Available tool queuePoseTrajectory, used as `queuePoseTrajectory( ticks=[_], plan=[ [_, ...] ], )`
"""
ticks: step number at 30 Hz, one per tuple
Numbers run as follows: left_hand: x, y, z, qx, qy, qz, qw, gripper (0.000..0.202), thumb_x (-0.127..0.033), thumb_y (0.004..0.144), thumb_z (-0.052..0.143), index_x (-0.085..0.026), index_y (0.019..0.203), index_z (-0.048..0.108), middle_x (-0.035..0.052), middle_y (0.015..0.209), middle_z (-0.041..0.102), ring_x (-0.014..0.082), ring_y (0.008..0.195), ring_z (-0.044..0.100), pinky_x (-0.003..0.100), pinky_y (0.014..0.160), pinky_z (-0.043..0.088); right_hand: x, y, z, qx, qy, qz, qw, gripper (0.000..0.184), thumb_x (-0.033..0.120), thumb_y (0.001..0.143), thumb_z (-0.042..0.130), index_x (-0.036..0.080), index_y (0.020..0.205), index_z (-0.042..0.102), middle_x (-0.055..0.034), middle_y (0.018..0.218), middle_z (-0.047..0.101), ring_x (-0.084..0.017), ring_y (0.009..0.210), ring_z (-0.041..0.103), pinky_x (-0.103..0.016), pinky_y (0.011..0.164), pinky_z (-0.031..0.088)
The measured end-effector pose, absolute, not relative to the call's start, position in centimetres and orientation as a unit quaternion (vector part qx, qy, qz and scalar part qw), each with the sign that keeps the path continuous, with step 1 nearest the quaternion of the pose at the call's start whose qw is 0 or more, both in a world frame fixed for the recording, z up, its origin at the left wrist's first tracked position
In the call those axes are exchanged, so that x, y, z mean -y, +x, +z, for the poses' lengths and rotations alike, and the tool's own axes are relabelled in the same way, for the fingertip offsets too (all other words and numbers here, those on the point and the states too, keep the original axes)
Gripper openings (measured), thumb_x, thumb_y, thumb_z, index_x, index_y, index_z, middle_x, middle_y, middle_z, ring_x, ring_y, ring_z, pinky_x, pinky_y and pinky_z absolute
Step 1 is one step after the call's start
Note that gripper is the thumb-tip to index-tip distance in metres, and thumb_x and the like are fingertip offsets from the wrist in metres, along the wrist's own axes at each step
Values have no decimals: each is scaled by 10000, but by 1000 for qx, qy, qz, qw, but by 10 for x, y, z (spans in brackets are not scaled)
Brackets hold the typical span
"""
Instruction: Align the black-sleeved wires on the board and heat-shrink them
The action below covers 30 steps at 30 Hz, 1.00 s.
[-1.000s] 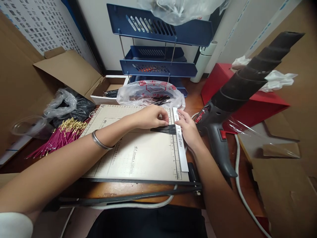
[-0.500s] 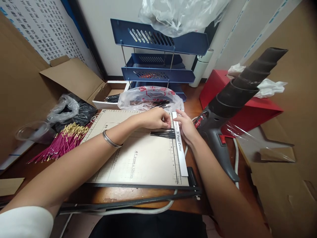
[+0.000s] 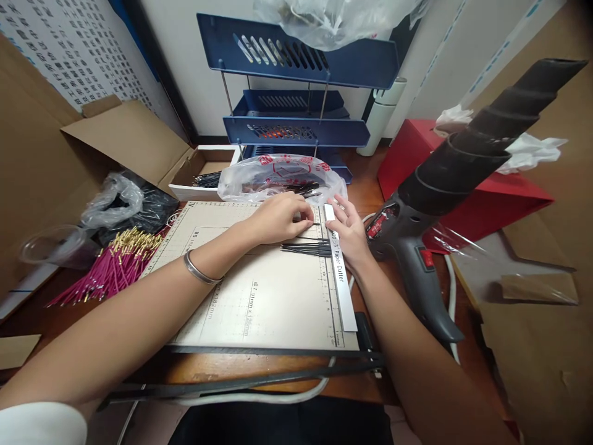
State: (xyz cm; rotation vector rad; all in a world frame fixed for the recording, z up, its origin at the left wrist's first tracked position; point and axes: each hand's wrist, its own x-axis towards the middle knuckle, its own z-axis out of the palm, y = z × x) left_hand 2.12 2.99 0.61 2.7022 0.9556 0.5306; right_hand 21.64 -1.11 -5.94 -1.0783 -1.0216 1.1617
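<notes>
A cream paper cutter board (image 3: 273, 290) printed with size lines lies in front of me, with a white strip (image 3: 341, 278) marked Paper Cutter along its right side. Near its far right corner, my left hand (image 3: 280, 219) pinches a thin black wire (image 3: 316, 223) whose end points at the strip. Below it, several black wires (image 3: 306, 248) lie side by side, their right ends at the strip. My right hand (image 3: 349, 232) rests at the strip's far end, fingers stretched out and apart, thumb over the strip's edge. Nothing shows in its grasp.
Behind the board sits a plastic bag (image 3: 282, 176) with dark wires inside. A heat gun (image 3: 417, 228) stands at the right before a red tissue box (image 3: 500, 198). Magenta wires with gold ends (image 3: 111, 266) are piled left, near an open carton (image 3: 134, 142). A blue rack (image 3: 296, 130) stands behind.
My left hand has drawn slightly left, away from the strip. The fingers of my right hand have shifted a little at the strip. The view has moved slightly.
</notes>
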Motion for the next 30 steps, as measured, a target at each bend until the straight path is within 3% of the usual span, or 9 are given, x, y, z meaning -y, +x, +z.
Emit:
queuePoseTrajectory(
  ticks=[4, 12, 20, 25, 30],
  plan=[
    [-29, 21, 4, -337, 917, 182, 110, 170, -271, 973, 666, -189, 988, 815, 87, 983, 766, 262, 980, 663, 383, 885, 469, 9, 218, -61, 459, -465, 483, 583, 887, 326, 598, 775, 260, 1430, 478, -185, 1664, 524, -314, 1563, 516, -534, 1316, 387],
    [-29, 23, 0, -336, 912, 199, 123, 153, -256, 970, 678, -175, 965, 807, 86, 977, 768, 252, 950, 670, 378, 869, 470, 6, 219, -58, 478, -475, 464, 575, 836, 280, 584, 789, 277, 1369, 499, -149, 1532, 634, -291, 1513, 564, -517, 1316, 401],
    [-30, 24, -3, -335, 909, 215, 127, 156, -290, 972, 711, -188, 964, 830, 77, 949, 763, 255, 962, 649, 379, 875, 447, 0, 219, -65, 475, -468, 464, 584, 797, 290, 584, 795, 262, 1337, 537, -149, 1503, 636, -325, 1511, 547, -538, 1328, 378],
    [-34, 17, -1, -345, 883, 262, 179, 127, -247, 946, 721, -177, 927, 826, 53, 899, 766, 208, 883, 646, 350, 871, 451, -2, 220, -68, 458, -466, 485, 581, 753, 309, 612, 796, 294, 1322, 548, -110, 1530, 635, -305, 1527, 538, -536, 1346, 359],
    [-39, 12, 1, -345, 868, 248, 258, 70, -217, 867, 777, -167, 865, 825, 34, 831, 760, 178, 808, 649, 306, 795, 459, 2, 221, -66, 482, -465, 475, 571, 860, 349, 587, 861, 282, 1380, 532, -127, 1573, 599, -321, 1575, 485, -546, 1362, 327]
  ],
)
